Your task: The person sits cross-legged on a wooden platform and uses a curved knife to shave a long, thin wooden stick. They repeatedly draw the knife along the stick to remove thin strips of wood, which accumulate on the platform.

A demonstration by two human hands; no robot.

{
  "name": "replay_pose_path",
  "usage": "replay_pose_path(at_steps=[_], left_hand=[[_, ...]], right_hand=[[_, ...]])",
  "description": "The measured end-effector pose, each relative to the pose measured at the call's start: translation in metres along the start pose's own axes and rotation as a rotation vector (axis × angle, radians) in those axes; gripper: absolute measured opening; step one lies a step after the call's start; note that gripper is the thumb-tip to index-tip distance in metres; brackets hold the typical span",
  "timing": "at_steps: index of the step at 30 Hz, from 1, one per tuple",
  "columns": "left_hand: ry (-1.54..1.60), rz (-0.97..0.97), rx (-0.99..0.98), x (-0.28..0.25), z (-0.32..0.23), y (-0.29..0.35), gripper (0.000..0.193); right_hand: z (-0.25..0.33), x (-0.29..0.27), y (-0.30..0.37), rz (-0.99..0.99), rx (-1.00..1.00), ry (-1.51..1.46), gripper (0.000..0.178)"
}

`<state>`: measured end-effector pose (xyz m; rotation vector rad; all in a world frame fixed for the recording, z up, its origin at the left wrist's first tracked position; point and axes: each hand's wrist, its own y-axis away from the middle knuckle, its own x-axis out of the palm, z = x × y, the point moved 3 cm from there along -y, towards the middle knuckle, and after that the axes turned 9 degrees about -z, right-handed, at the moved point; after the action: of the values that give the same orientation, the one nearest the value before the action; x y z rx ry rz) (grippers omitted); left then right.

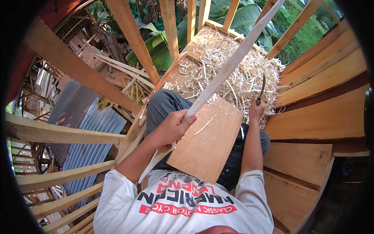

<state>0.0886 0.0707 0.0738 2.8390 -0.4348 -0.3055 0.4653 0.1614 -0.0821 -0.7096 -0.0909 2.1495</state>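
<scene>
My left hand (174,126) is closed round a long, pale wooden strip (230,68), which slants from beside my left hip up to the far right. In my right hand (256,110) is a knife (263,85) with a dark, slightly curved blade, gripped by its handle and held apart from the strip. Across my lap lies a flat wooden board (212,136), with a thin shaving and small crumbs on it. The strip passes over the board's left side and beyond my left knee.
Curled wood shavings (230,54) are heaped on the wooden floor (180,74) ahead of me. Upright wooden slats (132,37) stand along the left and far sides. Wooden panels (319,113) close the right side. Outside lie corrugated metal sheets (93,132) and green leaves (157,50).
</scene>
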Motion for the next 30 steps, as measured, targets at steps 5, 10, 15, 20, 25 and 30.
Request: replay_pose_path(at_steps=[5, 10, 15, 20, 25, 30], left_hand=[[0.076, 0.017, 0.063, 0.003, -0.019, 0.007, 0.024], [0.115, 0.036, 0.153, 0.012, -0.036, 0.010, 0.021], [0.064, 0.027, 0.208, 0.010, -0.042, 0.017, 0.021], [0.307, 0.148, 0.000, 0.008, -0.031, 0.018, 0.023], [0.065, 0.056, 0.238, 0.017, -0.030, 0.024, 0.025], [-0.077, -0.001, 0.270, 0.019, -0.042, 0.031, 0.031]], right_hand=[[0.042, -0.004, 0.029, -0.102, -0.061, -0.095, 0.046], [0.072, -0.016, 0.047, -0.065, -0.114, -0.252, 0.049], [0.111, -0.030, 0.073, 0.043, -0.237, -0.230, 0.052], [0.140, -0.054, 0.099, 0.140, -0.395, -0.196, 0.044], [0.188, -0.079, 0.110, 0.142, -0.598, -0.063, 0.029], [0.212, -0.094, 0.103, 0.166, -0.639, 0.114, 0.026]])
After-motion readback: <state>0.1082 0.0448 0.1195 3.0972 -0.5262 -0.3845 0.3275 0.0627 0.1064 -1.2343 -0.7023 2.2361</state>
